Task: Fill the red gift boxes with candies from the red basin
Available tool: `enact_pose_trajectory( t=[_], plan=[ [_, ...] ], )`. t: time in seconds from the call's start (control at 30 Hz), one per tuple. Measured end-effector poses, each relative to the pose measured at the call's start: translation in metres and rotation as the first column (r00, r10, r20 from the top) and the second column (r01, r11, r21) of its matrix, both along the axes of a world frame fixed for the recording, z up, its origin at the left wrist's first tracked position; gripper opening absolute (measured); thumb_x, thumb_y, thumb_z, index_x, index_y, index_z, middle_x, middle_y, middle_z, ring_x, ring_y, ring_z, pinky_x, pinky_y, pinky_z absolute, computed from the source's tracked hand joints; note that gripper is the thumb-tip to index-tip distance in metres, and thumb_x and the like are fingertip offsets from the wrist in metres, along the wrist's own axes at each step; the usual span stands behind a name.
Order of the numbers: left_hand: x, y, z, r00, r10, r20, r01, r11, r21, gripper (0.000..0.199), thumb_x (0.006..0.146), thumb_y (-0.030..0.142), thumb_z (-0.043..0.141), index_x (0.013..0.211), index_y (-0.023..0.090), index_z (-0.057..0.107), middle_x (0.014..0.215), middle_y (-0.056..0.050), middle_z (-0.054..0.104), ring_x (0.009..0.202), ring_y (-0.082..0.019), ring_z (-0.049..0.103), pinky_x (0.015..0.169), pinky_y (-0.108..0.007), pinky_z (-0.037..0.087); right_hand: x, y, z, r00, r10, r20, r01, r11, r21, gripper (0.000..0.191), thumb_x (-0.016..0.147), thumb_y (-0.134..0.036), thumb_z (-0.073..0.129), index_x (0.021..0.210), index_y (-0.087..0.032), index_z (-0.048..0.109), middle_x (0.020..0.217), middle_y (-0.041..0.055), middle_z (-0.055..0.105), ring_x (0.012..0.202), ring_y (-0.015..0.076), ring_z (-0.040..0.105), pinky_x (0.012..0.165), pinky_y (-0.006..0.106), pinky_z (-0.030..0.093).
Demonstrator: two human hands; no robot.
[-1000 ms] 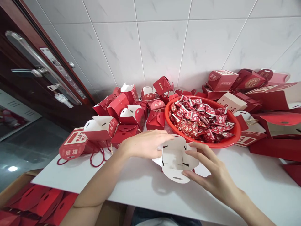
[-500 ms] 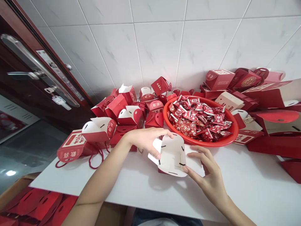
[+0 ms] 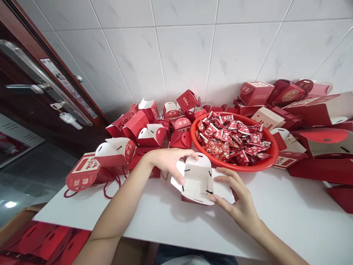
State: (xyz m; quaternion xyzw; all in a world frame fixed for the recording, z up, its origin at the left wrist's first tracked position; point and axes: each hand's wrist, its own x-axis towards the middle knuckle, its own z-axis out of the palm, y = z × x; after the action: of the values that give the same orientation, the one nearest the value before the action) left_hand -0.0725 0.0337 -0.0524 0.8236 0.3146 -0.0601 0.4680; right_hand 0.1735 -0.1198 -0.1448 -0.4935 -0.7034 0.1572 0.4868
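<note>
A small paper gift box (image 3: 196,184), white inside and red outside, stands with its flaps spread on the white table, nothing inside it. My left hand (image 3: 175,163) holds its left side, thumb at the inner corner and fingers over the back flap. On the right, my right hand (image 3: 234,193) grips the near right corner between thumb and fingers, touching the right flap. Just behind the box is a red plastic basin (image 3: 271,162) heaped with red wrapped candies (image 3: 231,140).
Several red gift boxes (image 3: 114,152) crowd the table's left and back. More boxes (image 3: 321,169) are piled on the right. A carton of flat red boxes (image 3: 49,239) stands below the white table (image 3: 275,221). A door (image 3: 33,95) with keys is at left, a tiled wall (image 3: 184,59) behind.
Both hands have shifted slightly to the left with the gift box. My right hand has moved a little closer to the box's right wall.
</note>
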Motion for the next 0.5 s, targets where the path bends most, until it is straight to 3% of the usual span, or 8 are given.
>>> enact_pose_trajectory(
  t=[0.13, 0.23, 0.3, 0.5],
  plan=[
    [0.000, -0.001, 0.006, 0.997, 0.002, -0.073, -0.005, 0.999, -0.041, 0.091, 0.058, 0.037, 0.091, 0.138, 0.027, 0.048, 0.135, -0.007, 0.060, 0.121, -0.031, 0.061, 0.096, -0.038, 0.053, 0.001, 0.002, 0.000, 1.000, 0.027, 0.012, -0.027, 1.000, -0.012, 0.029, 0.087, -0.043, 0.078, 0.107, -0.024, 0.071, 0.128, 0.0155, 0.068, 0.111, 0.0297, 0.072, 0.076, 0.034, 0.063],
    [0.000, -0.004, 0.015, 0.986, -0.015, -0.168, 0.019, 1.000, 0.024, 0.090, 0.059, 0.044, 0.089, 0.138, 0.024, 0.049, 0.128, -0.008, 0.064, 0.114, -0.031, 0.065, 0.090, -0.039, 0.056, 0.001, 0.003, 0.001, 0.997, 0.028, 0.072, -0.029, 1.000, 0.012, 0.029, 0.089, -0.042, 0.076, 0.109, -0.023, 0.070, 0.132, 0.0162, 0.069, 0.115, 0.0309, 0.072, 0.088, 0.041, 0.063],
    [0.001, -0.006, 0.018, 0.982, -0.012, -0.191, 0.029, 0.996, 0.085, 0.091, 0.059, 0.046, 0.089, 0.139, 0.023, 0.050, 0.130, -0.009, 0.064, 0.113, -0.032, 0.066, 0.088, -0.038, 0.057, 0.001, 0.004, 0.002, 0.993, 0.017, 0.120, -0.022, 0.999, 0.040, 0.029, 0.090, -0.042, 0.076, 0.110, -0.022, 0.069, 0.132, 0.0174, 0.070, 0.115, 0.0313, 0.073, 0.087, 0.041, 0.064],
    [0.001, -0.011, 0.013, 0.992, -0.013, -0.127, 0.044, 0.970, 0.239, 0.089, 0.065, 0.048, 0.086, 0.144, 0.023, 0.053, 0.140, -0.010, 0.062, 0.123, -0.032, 0.062, 0.093, -0.034, 0.054, 0.003, 0.004, 0.008, 0.959, -0.037, 0.281, -0.036, 0.967, 0.251, 0.023, 0.096, -0.035, 0.070, 0.111, -0.018, 0.067, 0.131, 0.0231, 0.070, 0.110, 0.0315, 0.075, 0.084, 0.041, 0.066]
  ],
)
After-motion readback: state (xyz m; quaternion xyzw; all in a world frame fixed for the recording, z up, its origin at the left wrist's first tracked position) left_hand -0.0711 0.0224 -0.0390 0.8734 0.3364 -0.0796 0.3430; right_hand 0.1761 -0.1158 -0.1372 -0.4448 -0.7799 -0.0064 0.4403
